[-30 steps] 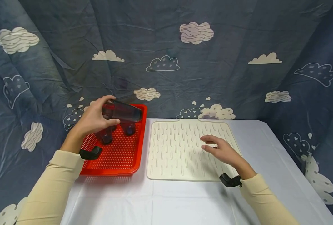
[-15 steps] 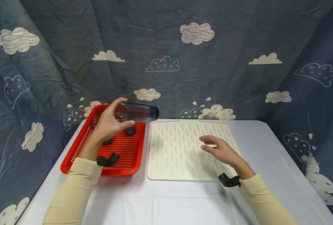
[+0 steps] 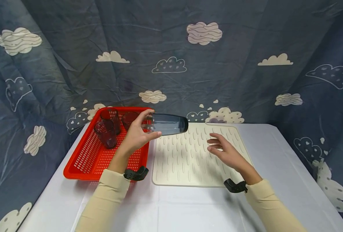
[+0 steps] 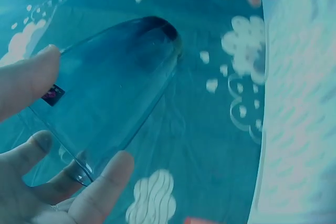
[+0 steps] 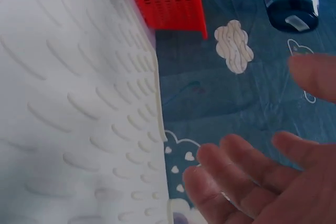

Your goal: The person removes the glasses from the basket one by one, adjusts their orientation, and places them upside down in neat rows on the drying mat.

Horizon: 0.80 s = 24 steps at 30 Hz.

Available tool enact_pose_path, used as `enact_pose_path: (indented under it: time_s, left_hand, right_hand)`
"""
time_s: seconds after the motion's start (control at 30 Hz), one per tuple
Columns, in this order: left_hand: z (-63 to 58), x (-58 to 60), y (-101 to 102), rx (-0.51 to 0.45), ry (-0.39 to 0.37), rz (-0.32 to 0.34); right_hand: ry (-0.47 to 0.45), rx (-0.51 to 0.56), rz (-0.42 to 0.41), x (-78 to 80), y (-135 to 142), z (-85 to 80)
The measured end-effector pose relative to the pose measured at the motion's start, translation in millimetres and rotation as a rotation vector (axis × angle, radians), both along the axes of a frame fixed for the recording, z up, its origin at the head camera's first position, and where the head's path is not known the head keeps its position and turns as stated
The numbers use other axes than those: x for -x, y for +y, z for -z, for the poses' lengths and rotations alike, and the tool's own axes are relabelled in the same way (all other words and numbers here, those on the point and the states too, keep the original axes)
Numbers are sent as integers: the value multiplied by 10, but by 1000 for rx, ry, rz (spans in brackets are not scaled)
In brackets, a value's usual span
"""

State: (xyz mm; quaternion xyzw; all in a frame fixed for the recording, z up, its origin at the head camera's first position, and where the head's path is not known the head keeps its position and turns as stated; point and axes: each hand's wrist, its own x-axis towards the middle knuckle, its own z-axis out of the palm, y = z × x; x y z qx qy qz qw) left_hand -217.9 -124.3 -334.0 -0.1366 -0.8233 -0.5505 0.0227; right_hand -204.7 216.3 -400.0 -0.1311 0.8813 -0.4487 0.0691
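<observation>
A tall, tinted drinking glass (image 3: 170, 124) lies sideways in the air, its dark base pointing right. My left hand (image 3: 138, 132) grips it near the rim, thumb on the near side and fingers on the far side. A small dark sticker (image 4: 53, 95) shows on the glass in the left wrist view. Below and to the left stands the red plastic basket (image 3: 83, 158), with several more glasses (image 3: 106, 133) standing in it. My right hand (image 3: 225, 149) hovers over the cream ribbed mat (image 3: 174, 161), fingers loosely bent and holding nothing; the base of the glass points toward it.
A white cloth covers the table (image 3: 186, 209); the mat lies flat on it, right of the basket. Behind hangs a dark blue curtain (image 3: 148, 29) with cloud prints, which also closes in both sides. Each wrist wears a black camera band (image 3: 136, 174).
My left hand has carried the glass rightward out of the basket and over to the mat's back left. The right hand stays almost in place, its fingers slightly more spread.
</observation>
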Motion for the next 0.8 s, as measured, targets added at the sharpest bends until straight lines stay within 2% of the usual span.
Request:
enact_pose_path:
  time_s: [0.1,0.2,0.43,0.63,0.8]
  left_hand:
    - [58,-34,152,-32,-23,25]
    - [143,-68,296,-70,-37,58]
    - [367,-129,545,-178,-69,104]
    - [529,-152,681,-237,-86,135]
    - [613,-150,765,-300,-113,187]
  right_hand:
    - [-41,93,14,8,-3,-12]
    - [-80,212,-8,17,12,-29]
    - [-147,482,-165,-1,28,-80]
    - [-134,556,-211,-44,-19,-58]
    - [-117,585,-176,-56,-54,-9]
